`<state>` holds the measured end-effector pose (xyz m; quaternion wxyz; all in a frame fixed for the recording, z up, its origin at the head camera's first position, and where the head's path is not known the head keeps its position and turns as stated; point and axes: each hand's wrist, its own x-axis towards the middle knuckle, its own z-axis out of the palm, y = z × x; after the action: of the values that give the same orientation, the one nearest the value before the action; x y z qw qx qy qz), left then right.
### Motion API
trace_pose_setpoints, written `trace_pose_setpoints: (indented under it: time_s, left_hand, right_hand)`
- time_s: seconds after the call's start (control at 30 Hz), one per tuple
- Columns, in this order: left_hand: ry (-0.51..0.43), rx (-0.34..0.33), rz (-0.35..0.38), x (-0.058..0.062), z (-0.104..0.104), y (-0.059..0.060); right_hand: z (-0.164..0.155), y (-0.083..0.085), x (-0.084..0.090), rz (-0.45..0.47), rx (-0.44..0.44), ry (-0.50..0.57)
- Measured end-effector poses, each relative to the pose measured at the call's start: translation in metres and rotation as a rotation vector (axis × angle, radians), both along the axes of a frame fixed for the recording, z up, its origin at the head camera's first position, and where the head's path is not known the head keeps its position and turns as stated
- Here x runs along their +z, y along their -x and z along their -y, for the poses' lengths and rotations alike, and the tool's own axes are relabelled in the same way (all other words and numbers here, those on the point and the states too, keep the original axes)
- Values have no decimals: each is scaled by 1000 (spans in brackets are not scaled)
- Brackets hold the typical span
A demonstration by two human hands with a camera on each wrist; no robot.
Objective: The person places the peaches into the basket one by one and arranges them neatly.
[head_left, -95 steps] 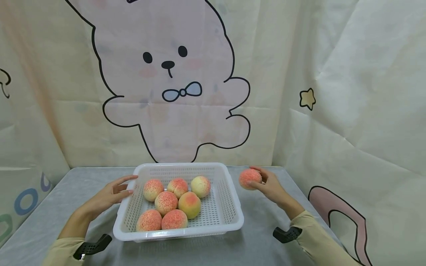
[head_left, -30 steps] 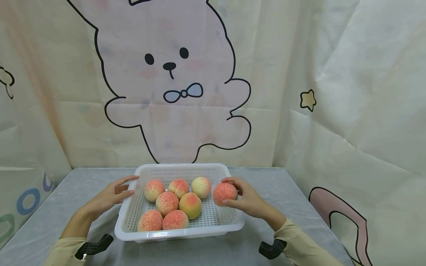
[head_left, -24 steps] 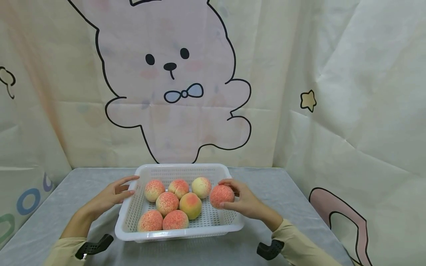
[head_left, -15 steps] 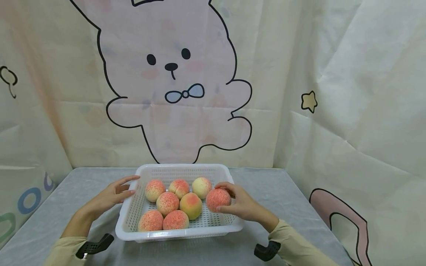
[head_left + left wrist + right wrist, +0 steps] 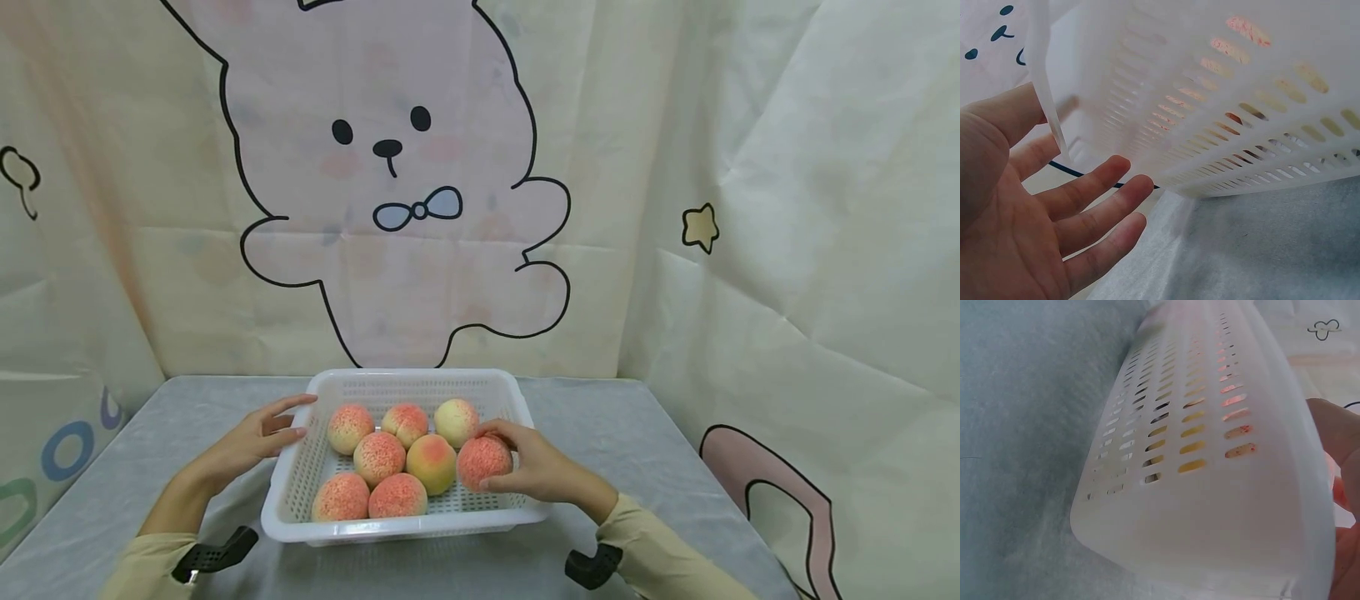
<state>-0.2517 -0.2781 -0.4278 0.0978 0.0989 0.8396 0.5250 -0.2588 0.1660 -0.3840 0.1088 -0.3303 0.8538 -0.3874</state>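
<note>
Right hand (image 5: 536,471) grips a peach (image 5: 483,462) inside the seven-peach basket (image 5: 405,527).

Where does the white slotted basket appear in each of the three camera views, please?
Head: the white basket sits low in the centre on the grey table, between both hands.
Left wrist: its slotted wall fills the upper right, beside the left hand.
Right wrist: its side wall runs diagonally through the middle.
Shared landmark: the grey tablecloth.

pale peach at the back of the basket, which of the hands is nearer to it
Right. The right hand holds a red peach just beside and in front of the pale peach; the left hand rests at the basket rim's far left side.
</note>
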Motion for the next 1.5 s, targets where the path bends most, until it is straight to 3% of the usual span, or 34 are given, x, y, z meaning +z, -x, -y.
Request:
trace_pose_setpoints:
  time_s: [0.37,0.57,0.77,1.5]
  left_hand:
    - [-7,-17,-16,3,1,0]
    - [-10,-19,-16,3,1,-1]
    - [-26,-23,-16,5,2,-1]
    - [-17,-18,-18,3,2,0]
  right_hand:
    - [4,-2,-1,-44,28,-115]
    - [6,-5,-4,-147,23,-243]
    - [7,-7,-5,-212,17,-303]
    - [11,-7,-3,-218,29,-413]
